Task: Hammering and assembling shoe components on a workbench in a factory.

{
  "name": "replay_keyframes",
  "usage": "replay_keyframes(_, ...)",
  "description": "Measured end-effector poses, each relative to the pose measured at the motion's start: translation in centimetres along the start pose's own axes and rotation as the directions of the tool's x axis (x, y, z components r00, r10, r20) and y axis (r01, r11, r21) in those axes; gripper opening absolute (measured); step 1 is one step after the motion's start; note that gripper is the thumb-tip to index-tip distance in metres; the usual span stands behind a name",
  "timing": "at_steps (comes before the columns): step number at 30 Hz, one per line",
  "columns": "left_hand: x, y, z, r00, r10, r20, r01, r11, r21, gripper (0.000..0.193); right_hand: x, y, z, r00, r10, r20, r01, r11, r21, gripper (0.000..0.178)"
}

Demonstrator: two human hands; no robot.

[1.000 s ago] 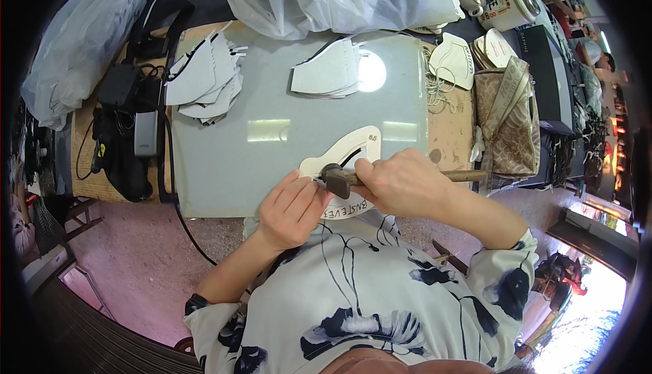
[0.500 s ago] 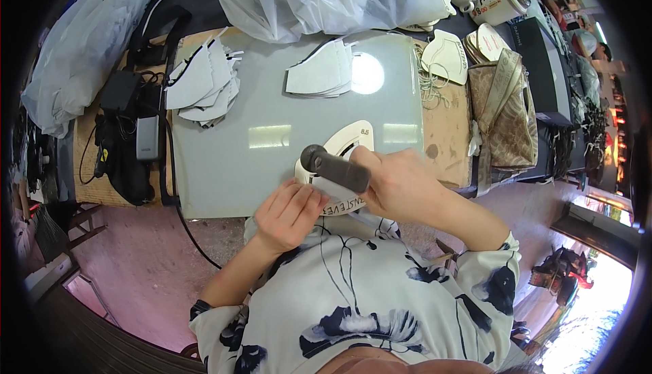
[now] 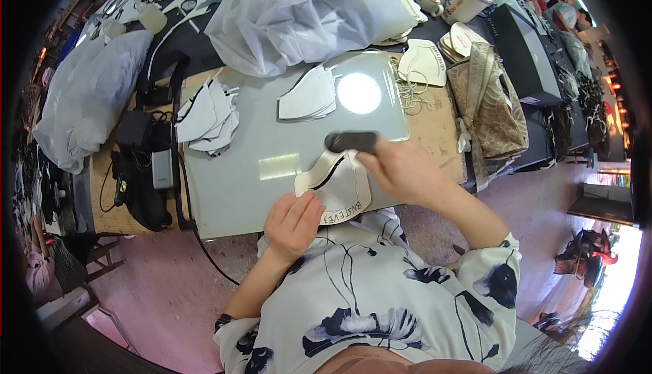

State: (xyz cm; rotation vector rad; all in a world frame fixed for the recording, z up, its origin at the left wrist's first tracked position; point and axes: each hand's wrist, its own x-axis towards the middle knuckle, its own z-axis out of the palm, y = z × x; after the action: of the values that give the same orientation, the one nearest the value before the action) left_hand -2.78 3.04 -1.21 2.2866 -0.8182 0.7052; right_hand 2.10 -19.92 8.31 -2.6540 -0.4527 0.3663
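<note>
A cream cardboard pattern piece (image 3: 363, 185), with handwriting along its near edge, lies at the front of the grey board. A white cut piece (image 3: 337, 192) rests on it, a black curved line showing along its upper edge. My left hand (image 3: 292, 223) holds these down at their left side, fingers together and thumb hidden. Gripped in my right hand (image 3: 411, 170) is a dark hammer (image 3: 350, 142), slightly blurred, its head over the pattern's far tip. Whether it touches the pattern I cannot tell.
Two stacks of white cut pieces (image 3: 207, 119) (image 3: 309, 95) lie on the grey board (image 3: 231, 197). A plastic bag (image 3: 292, 21) bulges over its far edge. Cables and a grey power bank (image 3: 161, 169) sit left; string (image 3: 413, 95) and a brown bag (image 3: 485, 116) sit right.
The hammer head has moved away from over the white piece to the pattern's far tip, uncovering the piece. My left hand stays at the left side. The whole view has shifted slightly.
</note>
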Motion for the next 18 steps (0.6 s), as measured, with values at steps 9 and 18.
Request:
replay_keyframes(9, 0.2, 0.3, 0.2, 1.000, 0.015, -0.004, -0.015, 0.999, -0.040, 0.023, -1.0, 0.2, 0.3, 0.994, -0.018, -0.109, 0.012, 0.998, -0.060, 0.034)
replay_keyframes(18, 2.5, 0.7, -0.7, 0.996, -0.037, 0.076, 0.052, 0.979, -0.197, 0.028, -2.1, 3.6, 4.0, 0.960, 0.234, -0.155, -0.120, 0.842, 0.526, 0.035)
